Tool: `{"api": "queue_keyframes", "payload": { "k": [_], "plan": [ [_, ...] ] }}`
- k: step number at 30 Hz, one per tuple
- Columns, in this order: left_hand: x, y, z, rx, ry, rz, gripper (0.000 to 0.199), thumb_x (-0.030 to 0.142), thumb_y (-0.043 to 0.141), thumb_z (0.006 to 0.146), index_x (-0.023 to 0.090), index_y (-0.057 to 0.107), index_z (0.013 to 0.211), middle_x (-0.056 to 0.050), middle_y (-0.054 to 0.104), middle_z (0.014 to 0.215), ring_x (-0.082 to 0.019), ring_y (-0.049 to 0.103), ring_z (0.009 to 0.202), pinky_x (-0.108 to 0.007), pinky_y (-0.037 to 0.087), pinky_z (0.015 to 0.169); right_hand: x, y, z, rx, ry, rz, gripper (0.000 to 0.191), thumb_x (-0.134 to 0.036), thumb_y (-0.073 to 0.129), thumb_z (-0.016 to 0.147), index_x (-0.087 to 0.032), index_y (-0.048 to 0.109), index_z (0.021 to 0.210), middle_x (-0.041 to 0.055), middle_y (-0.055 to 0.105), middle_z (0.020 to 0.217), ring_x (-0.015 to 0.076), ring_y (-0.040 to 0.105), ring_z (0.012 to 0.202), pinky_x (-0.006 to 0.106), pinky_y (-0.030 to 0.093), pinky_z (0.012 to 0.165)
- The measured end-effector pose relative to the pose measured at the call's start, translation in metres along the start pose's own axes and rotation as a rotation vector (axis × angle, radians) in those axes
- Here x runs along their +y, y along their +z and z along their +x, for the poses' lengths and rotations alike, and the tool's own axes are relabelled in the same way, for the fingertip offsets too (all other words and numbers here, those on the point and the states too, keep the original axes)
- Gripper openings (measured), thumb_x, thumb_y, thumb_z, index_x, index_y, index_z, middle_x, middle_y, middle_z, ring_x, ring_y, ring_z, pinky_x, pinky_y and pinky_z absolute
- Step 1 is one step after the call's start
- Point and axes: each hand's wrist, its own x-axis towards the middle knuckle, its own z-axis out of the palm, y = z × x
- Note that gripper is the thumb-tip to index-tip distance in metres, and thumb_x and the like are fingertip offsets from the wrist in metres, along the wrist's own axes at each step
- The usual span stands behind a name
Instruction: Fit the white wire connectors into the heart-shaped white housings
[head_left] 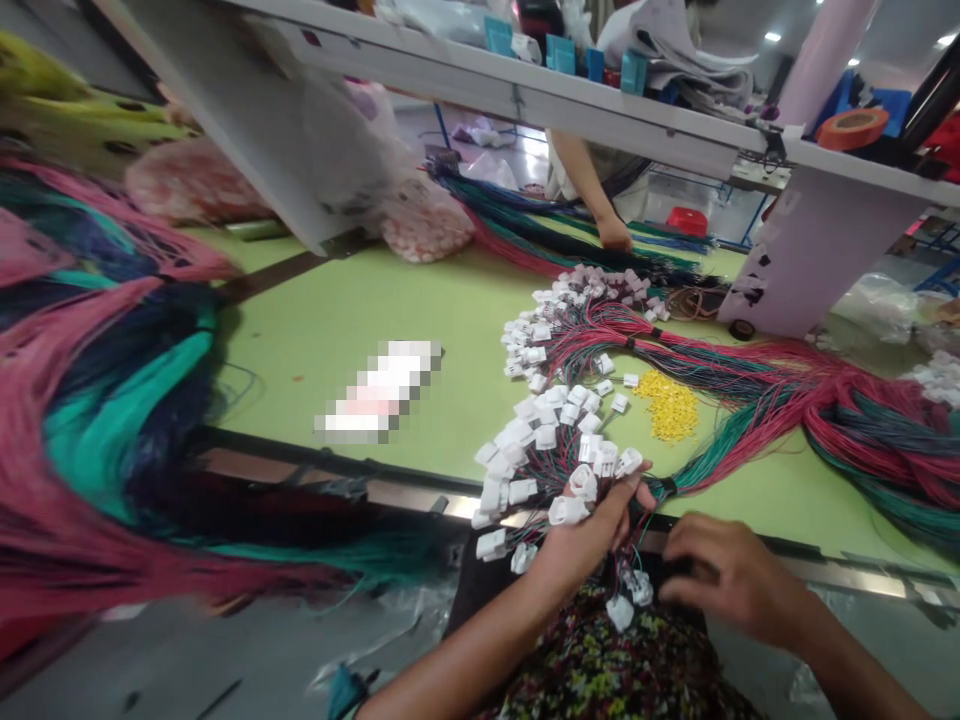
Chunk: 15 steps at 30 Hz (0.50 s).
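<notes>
Near the table's front edge, my left hand is wrapped round a bundle of thin red, green and dark wires tipped with many white connectors. Some connectors hang below the hand over the lap. To its right, my right hand is held off the bundle, fingers curved and apart, with nothing seen between them. A second wire bundle with white connectors lies just behind. Small yellow pieces are piled on the green table, right of the connectors. Black ties hold the wires together.
Pink, teal and dark wires hang over the left side. More wires lie at right. Beyond the white shelf, another person's hand touches wires. Bags of pale pieces stand at the back. A blurred-out flat object lies mid-table.
</notes>
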Motion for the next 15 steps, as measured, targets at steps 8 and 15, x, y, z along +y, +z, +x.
{"api": "queue_keyframes", "payload": {
  "k": [8, 15],
  "plan": [
    [0.002, 0.002, -0.004, -0.068, 0.021, 0.109, 0.029, 0.038, 0.063, 0.088, 0.021, 0.066, 0.065, 0.006, 0.042, 0.046, -0.010, 0.035, 0.043, -0.025, 0.029, 0.044, -0.002, -0.005, 0.059, 0.321, 0.169, 0.693, 0.033, -0.044, 0.076, 0.085, -0.019, 0.070, 0.106, 0.0010, 0.070, 0.079, 0.0134, 0.066, 0.063, 0.029, 0.054, 0.065],
    [-0.003, -0.007, -0.002, -0.105, -0.118, -0.260, 0.039, 0.049, 0.084, 0.071, 0.019, 0.072, 0.093, -0.007, 0.072, 0.088, -0.018, 0.067, 0.071, -0.027, 0.055, 0.057, 0.019, -0.012, 0.058, 0.279, 0.149, 0.775, 0.028, -0.042, 0.078, 0.085, -0.021, 0.072, 0.102, 0.0030, 0.073, 0.092, 0.0154, 0.068, 0.082, 0.030, 0.056, 0.079]
  ]
}}
